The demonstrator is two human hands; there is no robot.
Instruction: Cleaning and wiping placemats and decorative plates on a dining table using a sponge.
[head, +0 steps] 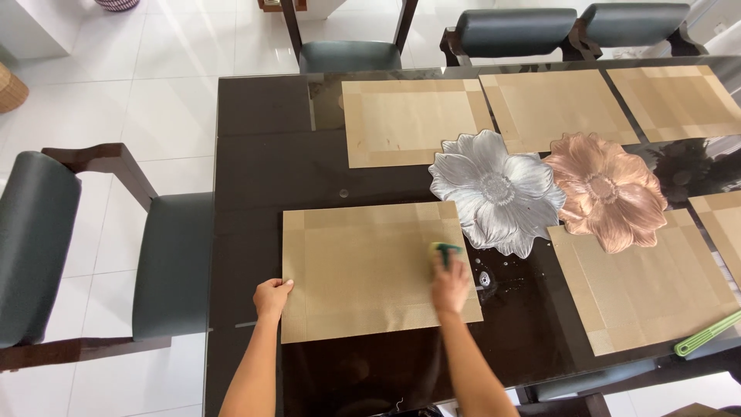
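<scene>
Item: your right hand, fingers closed over a green-and-yellow sponge, pressed on the tan placemat at its right edge, near the table's front edge. Your left hand, fingers curled, pins the mat's left edge; mat's long axis runs left-right. Silver flower dish just beyond the sponge.

Two bare forearms come into view from the bottom edge, with no sleeves, watch or bracelet on either one. The left hand and the right hand are uncovered too, without gloves or rings that can be made out. The right hand's fingers look slightly blurred.
</scene>
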